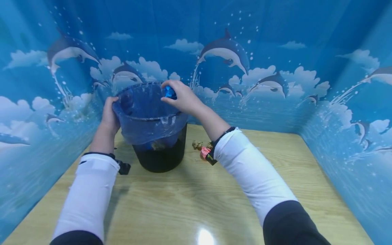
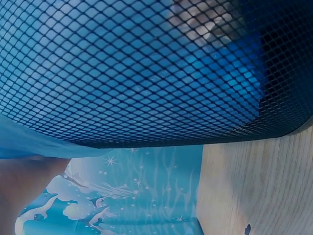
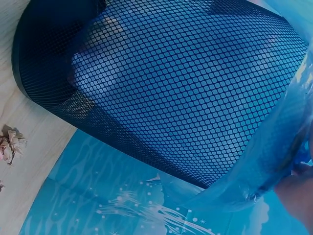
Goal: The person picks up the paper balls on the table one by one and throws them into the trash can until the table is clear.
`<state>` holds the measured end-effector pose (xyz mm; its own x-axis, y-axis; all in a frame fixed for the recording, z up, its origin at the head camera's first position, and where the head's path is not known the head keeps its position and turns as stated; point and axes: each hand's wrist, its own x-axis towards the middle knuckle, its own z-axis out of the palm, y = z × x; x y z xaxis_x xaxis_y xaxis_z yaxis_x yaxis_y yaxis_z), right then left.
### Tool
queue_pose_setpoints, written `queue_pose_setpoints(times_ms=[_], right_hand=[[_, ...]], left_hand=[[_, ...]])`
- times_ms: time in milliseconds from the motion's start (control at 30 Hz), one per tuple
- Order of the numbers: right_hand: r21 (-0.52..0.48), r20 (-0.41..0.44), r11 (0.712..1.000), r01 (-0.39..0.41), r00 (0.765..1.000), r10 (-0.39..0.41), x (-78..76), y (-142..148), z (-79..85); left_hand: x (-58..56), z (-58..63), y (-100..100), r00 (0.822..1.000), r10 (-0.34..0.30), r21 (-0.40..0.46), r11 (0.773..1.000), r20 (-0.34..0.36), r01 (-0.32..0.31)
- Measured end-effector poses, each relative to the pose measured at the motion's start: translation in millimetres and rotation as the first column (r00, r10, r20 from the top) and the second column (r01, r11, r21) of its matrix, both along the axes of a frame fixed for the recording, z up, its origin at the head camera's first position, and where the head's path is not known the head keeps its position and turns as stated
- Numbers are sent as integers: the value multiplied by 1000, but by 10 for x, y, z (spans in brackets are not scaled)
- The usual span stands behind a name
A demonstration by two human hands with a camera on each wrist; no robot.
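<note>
A black mesh wastebasket [image 1: 166, 158] stands on the table, lined with a translucent blue plastic bag [image 1: 144, 131] folded over its rim. My left hand [image 1: 109, 117] grips the basket's left side, thumb at the rim; its other fingers are mostly hidden. Over the right part of the opening, my right hand [image 1: 182, 97] pinches a shiny blue crumpled ball [image 1: 169, 92] between thumb and fingers. Through the mesh in the left wrist view, a pale crumpled piece [image 2: 210, 22] shows inside the bag near the bottom.
Right of the basket, a gold crumpled ball [image 1: 197, 145] and a pinkish-red crumpled ball [image 1: 204, 152] lie on the wooden table [image 1: 171, 204], partly behind the right wrist's camera. A blue dolphin-print curtain [image 1: 260, 112] encloses the table at the back and sides.
</note>
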<state>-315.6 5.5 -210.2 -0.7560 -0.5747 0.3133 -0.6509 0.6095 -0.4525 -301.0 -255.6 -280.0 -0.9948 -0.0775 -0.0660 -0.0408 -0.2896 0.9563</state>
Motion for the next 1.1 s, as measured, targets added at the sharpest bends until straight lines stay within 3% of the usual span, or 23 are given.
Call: queue_pose_setpoints(times_ms=[733, 1100], right_hand=[[13, 19, 1000, -10, 1000, 9, -6, -31, -78], [124, 50, 992, -19, 999, 13, 11, -34, -39]], left_hand=[[-21, -18, 6, 1000, 10, 7, 1000, -28, -10], [-6, -21, -1, 1000, 16, 0, 1000, -14, -16]])
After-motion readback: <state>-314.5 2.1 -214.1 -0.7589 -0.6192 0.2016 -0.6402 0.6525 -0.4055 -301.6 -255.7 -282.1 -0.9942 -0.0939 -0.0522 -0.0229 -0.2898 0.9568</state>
